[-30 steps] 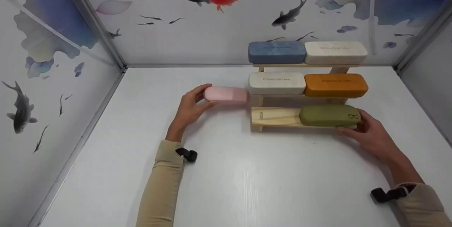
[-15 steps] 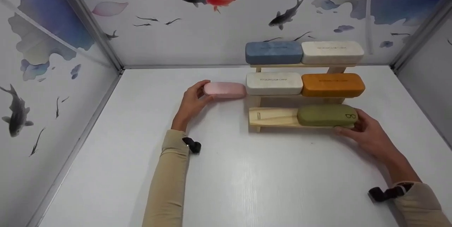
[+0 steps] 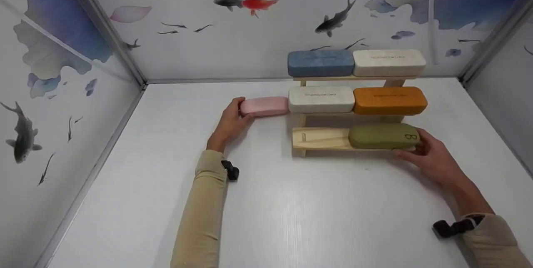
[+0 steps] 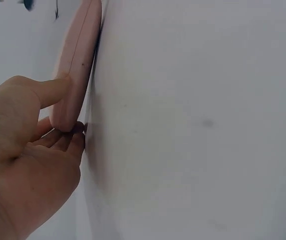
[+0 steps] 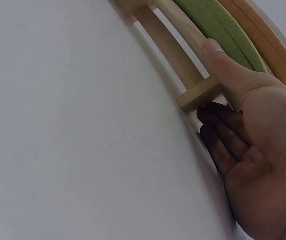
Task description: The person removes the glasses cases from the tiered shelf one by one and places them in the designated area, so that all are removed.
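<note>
My left hand [image 3: 232, 123] grips the left end of a pink glasses case [image 3: 266, 106], thumb on its near side. The case lies low over the white table, left of a tiered wooden rack [image 3: 320, 138]; its right end comes right up to a white glasses case [image 3: 321, 99] on the middle tier in the head view. My right hand [image 3: 435, 155] holds the right end of the rack's lowest tier, beside a green glasses case [image 3: 383, 136]. In the right wrist view the thumb [image 5: 214, 47] lies along the wooden front edge, with the other fingers by the rack's leg.
An orange glasses case [image 3: 390, 100] shares the middle tier. Blue [image 3: 320, 63] and cream [image 3: 389, 62] glasses cases stand on the top tier. Bare wood shows on the left of the lowest tier. Fish-printed walls enclose the table [image 3: 291, 209].
My left hand has moved slightly away from me with the pink case, whose far end is now turned a little upward in view. The right hand stays in place at the rack.
</note>
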Tool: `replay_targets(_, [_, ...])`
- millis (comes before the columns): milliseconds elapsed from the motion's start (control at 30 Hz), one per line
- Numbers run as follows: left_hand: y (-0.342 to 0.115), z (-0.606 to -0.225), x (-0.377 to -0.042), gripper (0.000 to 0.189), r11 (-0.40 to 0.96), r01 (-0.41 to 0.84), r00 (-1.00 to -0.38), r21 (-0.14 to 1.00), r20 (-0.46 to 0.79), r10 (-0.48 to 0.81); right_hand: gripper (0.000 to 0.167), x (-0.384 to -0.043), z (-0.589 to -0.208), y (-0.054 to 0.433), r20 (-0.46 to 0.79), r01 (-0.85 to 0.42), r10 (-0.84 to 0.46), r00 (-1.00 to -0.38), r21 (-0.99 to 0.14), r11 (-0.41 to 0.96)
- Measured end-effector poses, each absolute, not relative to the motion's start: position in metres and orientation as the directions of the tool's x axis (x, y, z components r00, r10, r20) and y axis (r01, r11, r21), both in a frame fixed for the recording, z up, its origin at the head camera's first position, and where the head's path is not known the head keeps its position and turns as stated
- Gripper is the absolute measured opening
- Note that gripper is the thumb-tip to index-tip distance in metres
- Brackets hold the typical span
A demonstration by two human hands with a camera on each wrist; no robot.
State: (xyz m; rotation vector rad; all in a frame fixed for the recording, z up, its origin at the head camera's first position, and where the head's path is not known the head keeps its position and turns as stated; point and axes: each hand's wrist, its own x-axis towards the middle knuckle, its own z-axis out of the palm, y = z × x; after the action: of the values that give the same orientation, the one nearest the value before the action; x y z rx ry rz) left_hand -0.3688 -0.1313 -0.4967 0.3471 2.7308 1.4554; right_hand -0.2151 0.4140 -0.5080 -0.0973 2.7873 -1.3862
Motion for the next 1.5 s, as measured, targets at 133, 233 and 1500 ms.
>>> replay_targets(133, [-0.131,-0.498,-0.37,0.066,0.558,0.174,-0.979,0.811,0.082,0.186,0.09,-0.216,-0.509,0.413,0.007,-0.052,-0.078,-0.997,-0.808,0.587])
replay_targets(233, [-0.131,-0.499,-0.37,0.064,0.561,0.171,-0.981,0.81,0.088,0.172,0.09,-0.217,-0.51,0.412,-0.008,-0.037,-0.073,-0.997,-0.812,0.583])
replay_targets(1500, [-0.11,-0.483,-0.343,0.085,0.612,0.191,-0.981,0.767,0.133,0.139,0.091,-0.215,-0.508,0.416,-0.002,-0.047,-0.084,-0.996,-0.811,0.584])
